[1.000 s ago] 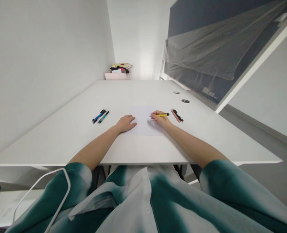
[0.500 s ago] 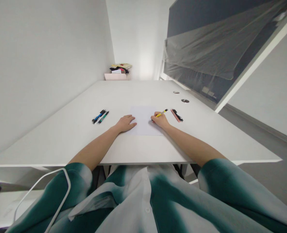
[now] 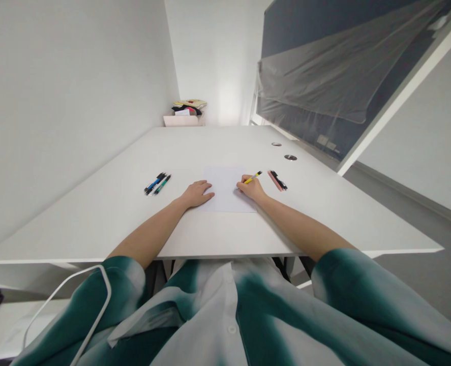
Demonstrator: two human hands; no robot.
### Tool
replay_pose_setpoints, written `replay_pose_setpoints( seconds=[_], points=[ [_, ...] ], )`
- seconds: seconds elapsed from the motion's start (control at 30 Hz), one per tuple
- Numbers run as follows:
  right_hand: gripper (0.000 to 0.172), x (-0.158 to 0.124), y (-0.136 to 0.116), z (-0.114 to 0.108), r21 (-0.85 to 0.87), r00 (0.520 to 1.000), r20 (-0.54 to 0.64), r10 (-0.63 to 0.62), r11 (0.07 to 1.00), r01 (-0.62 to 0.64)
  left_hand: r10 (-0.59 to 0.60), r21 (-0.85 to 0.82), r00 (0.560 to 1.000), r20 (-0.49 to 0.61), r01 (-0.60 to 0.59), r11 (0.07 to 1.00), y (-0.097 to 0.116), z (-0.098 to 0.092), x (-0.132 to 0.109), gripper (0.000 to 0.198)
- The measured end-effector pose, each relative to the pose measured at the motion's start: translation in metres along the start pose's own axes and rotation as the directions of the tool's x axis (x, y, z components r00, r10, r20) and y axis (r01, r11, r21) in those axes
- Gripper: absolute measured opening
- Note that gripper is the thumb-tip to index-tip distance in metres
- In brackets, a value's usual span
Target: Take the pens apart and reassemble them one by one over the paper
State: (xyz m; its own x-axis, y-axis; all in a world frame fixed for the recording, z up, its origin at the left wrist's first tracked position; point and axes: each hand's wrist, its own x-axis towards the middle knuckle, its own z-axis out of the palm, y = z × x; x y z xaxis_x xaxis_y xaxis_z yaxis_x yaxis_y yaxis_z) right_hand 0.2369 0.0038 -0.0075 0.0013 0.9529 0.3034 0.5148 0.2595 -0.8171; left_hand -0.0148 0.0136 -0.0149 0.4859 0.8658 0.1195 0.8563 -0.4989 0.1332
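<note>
A sheet of white paper lies on the white table in front of me. My left hand rests flat on its left edge, fingers spread. On the paper's right side, my right hand grips a yellow pen with a dark end, slanting up to the right. The tip is down near the sheet; whether it touches I cannot tell. Any marks on the paper are too faint to make out.
Several pens, blue, black and green, lie to the left. A pink and a black pen lie right of my right hand. Two round metal fittings sit farther back. Beyond the table stands a pink box; a plastic-draped dark panel rises at right.
The yellow pen and my right hand have shifted very slightly. My left hand stays in place on the paper.
</note>
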Motion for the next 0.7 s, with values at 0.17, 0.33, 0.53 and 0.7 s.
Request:
replay_pose_setpoints(
  seconds=[0.17,0.33,0.53,0.7],
  points=[
    [0.016,0.001,0.001,0.0,0.006,1.0,-0.006,0.003,1.0,-0.003,0.003,-0.006,1.0,-0.007,-0.003,1.0,0.0,0.0,0.0,0.056],
    [0.022,0.004,0.004,-0.001,0.092,0.995,-0.08,0.053,0.995,-0.046,0.016,-0.022,0.999,-0.027,-0.017,1.0,-0.001,0.0,-0.001,0.054],
    [0.031,0.003,-0.001,-0.002,0.247,1.0,-0.023,0.0,0.969,0.005,0.036,-0.065,0.994,-0.107,-0.043,0.997,0.0,0.0,0.0,0.048],
    [0.032,-0.005,-0.017,0.003,0.422,0.981,0.182,-0.061,0.906,-0.022,0.162,-0.182,0.936,-0.313,-0.226,0.957,0.027,-0.005,0.001,0.04]
  ],
)
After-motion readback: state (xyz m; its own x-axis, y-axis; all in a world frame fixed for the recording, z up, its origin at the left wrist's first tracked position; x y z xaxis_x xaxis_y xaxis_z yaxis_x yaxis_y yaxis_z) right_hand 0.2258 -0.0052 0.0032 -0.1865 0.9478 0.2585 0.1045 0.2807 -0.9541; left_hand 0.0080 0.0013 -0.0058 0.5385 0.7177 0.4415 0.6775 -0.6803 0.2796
